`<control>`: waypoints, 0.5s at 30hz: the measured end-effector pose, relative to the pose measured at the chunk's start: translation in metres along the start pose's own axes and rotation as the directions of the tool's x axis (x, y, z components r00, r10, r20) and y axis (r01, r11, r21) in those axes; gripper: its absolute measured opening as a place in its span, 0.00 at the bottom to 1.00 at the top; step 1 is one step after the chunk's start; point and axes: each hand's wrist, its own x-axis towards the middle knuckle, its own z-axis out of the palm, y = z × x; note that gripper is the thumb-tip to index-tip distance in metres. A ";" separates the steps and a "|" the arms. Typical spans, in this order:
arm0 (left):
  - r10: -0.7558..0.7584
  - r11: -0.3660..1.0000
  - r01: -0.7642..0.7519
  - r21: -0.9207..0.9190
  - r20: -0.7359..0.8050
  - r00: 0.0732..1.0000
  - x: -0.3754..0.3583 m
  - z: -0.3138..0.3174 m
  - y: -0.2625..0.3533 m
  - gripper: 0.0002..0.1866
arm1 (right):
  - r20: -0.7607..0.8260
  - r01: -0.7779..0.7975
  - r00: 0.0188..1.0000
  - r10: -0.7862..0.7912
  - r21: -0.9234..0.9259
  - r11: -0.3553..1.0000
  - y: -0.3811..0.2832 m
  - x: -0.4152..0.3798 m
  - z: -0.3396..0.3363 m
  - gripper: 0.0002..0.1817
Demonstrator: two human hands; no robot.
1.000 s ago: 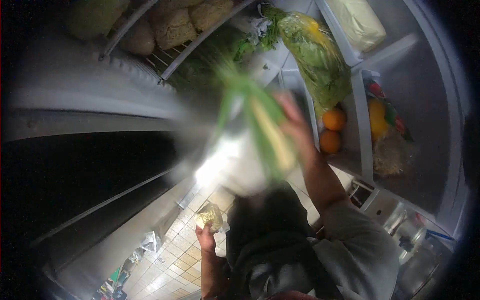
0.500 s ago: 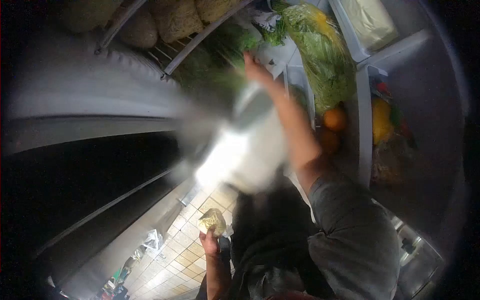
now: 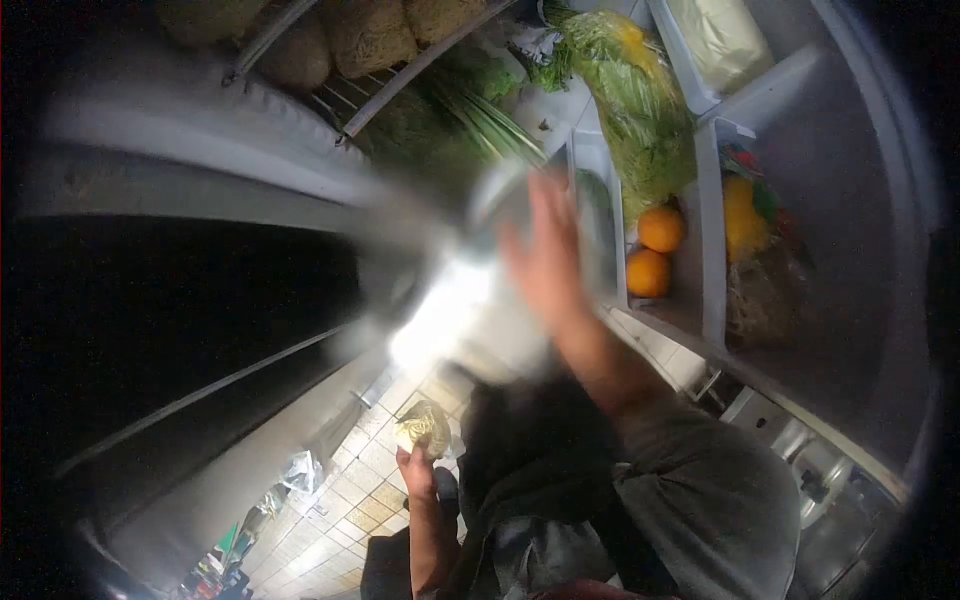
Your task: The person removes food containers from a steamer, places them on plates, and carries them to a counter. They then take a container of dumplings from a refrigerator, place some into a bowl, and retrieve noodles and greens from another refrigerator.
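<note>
Low at the left of centre, my left hand (image 3: 418, 470) is closed around a pale, rounded item in clear plastic wrap (image 3: 424, 428). My right hand (image 3: 548, 250) is raised near the middle with its fingers spread; it holds nothing visible. Just beyond its fingertips lie long green stalks (image 3: 490, 122). To its right are two oranges (image 3: 661, 230), one beside the other, below a bagged leafy green vegetable (image 3: 640, 120). A bright blurred glare hides part of the area left of my right hand.
Wrapped bundles (image 3: 370, 38) sit on a wire rack at the top left. A white divider (image 3: 712, 230) separates the oranges from a yellow item (image 3: 745, 220). A white package (image 3: 722, 45) lies at the top right. Tiled floor (image 3: 350, 485) shows below.
My right hand has drawn back from the greens toward me, and its fingers have spread. Both oranges show more clearly. My left hand still holds the wrapped item.
</note>
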 end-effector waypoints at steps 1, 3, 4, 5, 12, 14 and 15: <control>-0.004 1.000 0.004 -0.004 -0.001 1.000 -0.001 -0.003 -0.003 0.19 | 0.079 -0.016 0.997 0.015 0.014 1.000 -0.001 -0.044 -0.016 0.42; 0.024 1.000 -0.025 -0.016 -0.022 0.999 -0.007 -0.009 -0.006 0.18 | 0.251 -0.589 0.804 0.539 0.218 0.778 0.108 -0.168 0.000 0.42; 0.024 0.999 -0.025 -0.028 -0.025 0.999 -0.009 -0.008 -0.005 0.18 | 0.306 -0.794 0.608 0.733 0.260 0.550 0.159 -0.227 0.007 0.42; 0.035 0.998 -0.036 -0.044 -0.023 0.999 -0.009 -0.005 -0.003 0.18 | 0.246 -0.834 0.551 0.797 0.177 0.523 0.261 -0.291 -0.006 0.40; 0.087 0.991 -0.092 -0.093 -0.059 0.994 -0.031 0.003 -0.004 0.16 | 0.344 -0.461 0.786 0.513 -0.225 0.858 0.213 -0.209 -0.157 0.31; 0.122 0.976 -0.143 -0.167 -0.132 0.984 -0.037 0.015 -0.008 0.15 | 0.453 -0.482 0.728 0.515 -0.195 0.854 0.166 -0.194 -0.154 0.32; 0.141 0.977 -0.160 -0.140 -0.137 0.981 -0.043 0.015 -0.009 0.16 | 0.489 -0.522 0.721 0.490 -0.080 0.849 0.154 -0.187 -0.146 0.32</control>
